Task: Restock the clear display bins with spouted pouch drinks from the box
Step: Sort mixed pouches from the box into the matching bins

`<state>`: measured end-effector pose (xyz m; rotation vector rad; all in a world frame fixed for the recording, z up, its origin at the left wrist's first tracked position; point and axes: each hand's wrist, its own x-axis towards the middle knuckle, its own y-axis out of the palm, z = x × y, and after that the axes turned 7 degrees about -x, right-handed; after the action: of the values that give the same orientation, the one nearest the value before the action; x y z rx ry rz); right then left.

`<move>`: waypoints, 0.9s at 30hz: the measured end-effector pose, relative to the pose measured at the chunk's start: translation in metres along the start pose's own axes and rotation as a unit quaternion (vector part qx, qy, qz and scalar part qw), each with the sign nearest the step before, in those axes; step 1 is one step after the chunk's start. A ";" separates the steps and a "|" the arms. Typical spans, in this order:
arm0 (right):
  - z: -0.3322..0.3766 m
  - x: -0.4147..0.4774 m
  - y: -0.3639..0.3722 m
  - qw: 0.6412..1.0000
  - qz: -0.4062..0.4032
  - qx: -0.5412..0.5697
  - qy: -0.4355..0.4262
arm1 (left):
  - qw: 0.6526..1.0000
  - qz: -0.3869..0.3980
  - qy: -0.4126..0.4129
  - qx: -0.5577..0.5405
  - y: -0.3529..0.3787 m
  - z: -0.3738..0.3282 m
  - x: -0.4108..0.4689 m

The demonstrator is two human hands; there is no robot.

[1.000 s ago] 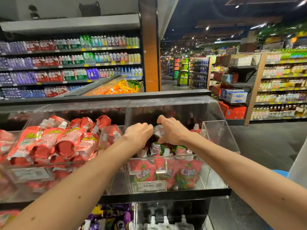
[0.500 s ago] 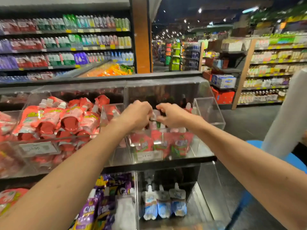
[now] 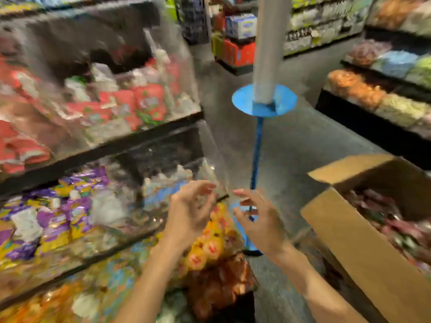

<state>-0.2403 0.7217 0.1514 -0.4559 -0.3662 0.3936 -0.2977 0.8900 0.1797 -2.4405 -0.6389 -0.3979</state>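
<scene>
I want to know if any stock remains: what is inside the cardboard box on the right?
The open cardboard box holds a heap of reddish pouches, too blurred to read. The near wall of the box hides how deep the heap goes.

Left of left hand (image 3: pixel 191 213): tiered clear plastic display bins (image 3: pixel 186 94); their clear walls block a sideways reach.
Between hands: free gap over grey concrete floor (image 3: pixel 291 148).
Beyond right hand (image 3: pixel 258 220): thin blue metal stand pole (image 3: pixel 256 155), close behind the fingers.
Right of right hand: open brown cardboard box (image 3: pixel 349 241); near wall in the way, top open.
</scene>
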 end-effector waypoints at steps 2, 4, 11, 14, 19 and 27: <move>-0.049 -0.033 -0.045 0.997 -0.004 -0.006 0.075 | 0.997 0.067 -0.032 -0.034 0.077 -0.007 -0.024; -0.094 -0.065 -0.099 0.991 -0.026 -0.023 0.132 | 0.987 0.143 -0.039 -0.056 0.157 -0.030 -0.043; -0.201 -0.170 -0.271 0.914 -0.119 -0.065 0.382 | 0.904 0.425 0.039 -0.017 0.395 -0.132 -0.081; -0.237 -0.197 -0.311 0.883 -0.138 -0.080 0.442 | 0.868 0.492 0.064 0.017 0.460 -0.151 -0.095; -0.286 -0.216 -0.338 0.831 -0.167 -0.054 0.527 | 0.815 0.571 0.059 0.079 0.534 -0.154 -0.104; -0.358 -0.212 -0.351 0.772 -0.141 -0.049 0.617 | 0.725 0.664 0.078 0.164 0.644 -0.113 -0.097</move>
<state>-0.1727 0.2123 -0.0299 -0.6560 0.8419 -0.2740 -0.0569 0.3261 -0.0659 -1.8626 1.0549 0.1266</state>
